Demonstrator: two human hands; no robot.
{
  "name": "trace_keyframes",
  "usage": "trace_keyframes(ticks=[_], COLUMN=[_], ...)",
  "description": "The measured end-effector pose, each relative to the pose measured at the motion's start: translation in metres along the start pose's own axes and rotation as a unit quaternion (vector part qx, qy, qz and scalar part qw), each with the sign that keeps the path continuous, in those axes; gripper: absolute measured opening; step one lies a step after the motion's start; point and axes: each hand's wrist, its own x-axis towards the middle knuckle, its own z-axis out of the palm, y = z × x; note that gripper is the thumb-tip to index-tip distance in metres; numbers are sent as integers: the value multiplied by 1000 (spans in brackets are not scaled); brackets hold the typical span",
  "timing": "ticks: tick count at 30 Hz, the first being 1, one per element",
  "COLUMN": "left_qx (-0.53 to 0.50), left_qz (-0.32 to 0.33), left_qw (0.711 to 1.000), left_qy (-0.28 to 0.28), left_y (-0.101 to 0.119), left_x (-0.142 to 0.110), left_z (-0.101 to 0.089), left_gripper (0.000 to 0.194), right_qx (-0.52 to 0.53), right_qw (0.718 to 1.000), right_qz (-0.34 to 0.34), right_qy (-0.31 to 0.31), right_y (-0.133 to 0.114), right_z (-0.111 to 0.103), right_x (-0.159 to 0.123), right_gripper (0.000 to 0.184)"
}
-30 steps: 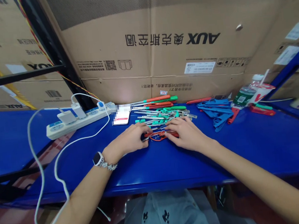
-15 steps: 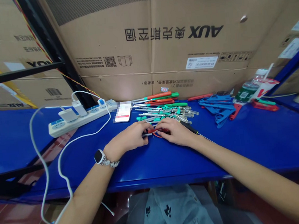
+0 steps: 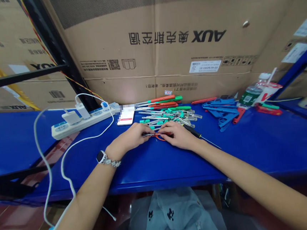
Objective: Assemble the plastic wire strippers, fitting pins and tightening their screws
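Note:
My left hand [image 3: 130,139], with a watch on its wrist, and my right hand [image 3: 178,134] meet at the middle of the blue table [image 3: 158,164]. Between their pinched fingers they grip a small bundle of red-handled screwdrivers [image 3: 157,134] with a red band looped round it. Just behind the hands lies a heap of screwdrivers [image 3: 166,112] with green and red handles and bare metal shafts. A dark-handled screwdriver [image 3: 202,136] lies by my right wrist.
A white power strip [image 3: 82,122] with chargers and a trailing white cable sits at the left. A phone [image 3: 126,116] lies beside it. Blue plastic pieces [image 3: 221,111], a bottle and a cup [image 3: 267,92] stand at the right. Cardboard boxes [image 3: 163,39] wall the back.
Both hands have drawn closer together round the red bundle and moved slightly away from me. The dark-handled screwdriver, earlier under my right hand, now lies uncovered.

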Motion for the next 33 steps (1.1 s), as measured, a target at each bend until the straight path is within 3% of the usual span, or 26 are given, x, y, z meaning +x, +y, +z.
trace_keyframes(ticks=[17, 25, 29, 33], left_qx=[55, 73, 90, 91], left_qz=[-8, -63, -39, -6], left_qw=[998, 995, 995, 995], left_qy=[-17, -5, 26, 45], left_y=[-6, 17, 25, 22], left_x=[1, 1, 7, 11], left_z=[5, 5, 15, 26], left_gripper=[21, 26, 22, 17], right_qx=[7, 21, 33, 75], right_qw=[1000, 999, 998, 994], right_qz=[0, -10, -10, -11], right_qy=[11, 27, 45, 84], right_y=[2, 5, 3, 1], right_z=[2, 5, 4, -8], right_x=[-1, 0, 0, -2], right_gripper=[23, 20, 17, 26])
